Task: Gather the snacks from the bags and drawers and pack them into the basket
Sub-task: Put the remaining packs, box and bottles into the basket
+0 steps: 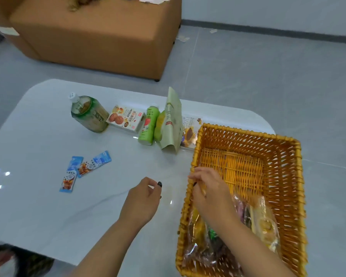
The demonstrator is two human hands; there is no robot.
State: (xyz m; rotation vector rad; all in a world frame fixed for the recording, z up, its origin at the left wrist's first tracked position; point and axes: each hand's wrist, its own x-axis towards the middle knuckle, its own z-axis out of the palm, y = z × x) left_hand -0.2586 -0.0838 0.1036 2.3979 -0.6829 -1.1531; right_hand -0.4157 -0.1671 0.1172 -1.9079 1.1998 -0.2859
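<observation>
1. Two hands work at the near edge of the white desk [38, 206]. The right hand [208, 191] reaches over the left rim of the wicker basket [288, 176], its fingers curled at the rim; whether they pinch anything I cannot tell.
2. The left hand [142, 198] hovers just left of the basket, over bare desk, fingers loosely curled and holding nothing.
3. Beneath the right forearm, in the near end of the basket, lie several clear-wrapped snacks [264, 222]; the far end of the basket shows bare weave.
4. Well left of the left hand, two small blue sachets [82, 168] lie flat on the desk, overlapping at their corners.
5. Beyond both hands, a row of goods stands along the far side of the desk: a large green-labelled bottle [89, 114], a biscuit box [126, 118] lying just beside it, a small green bottle [149, 126], a tall pale green pouch [172, 124] standing upright, and a flat packet [190, 132] wedged between the pouch and the far left corner of the basket.
6. Farther off, past the desk, a brown sofa [100, 41] sits on the grey floor [268, 72].
</observation>
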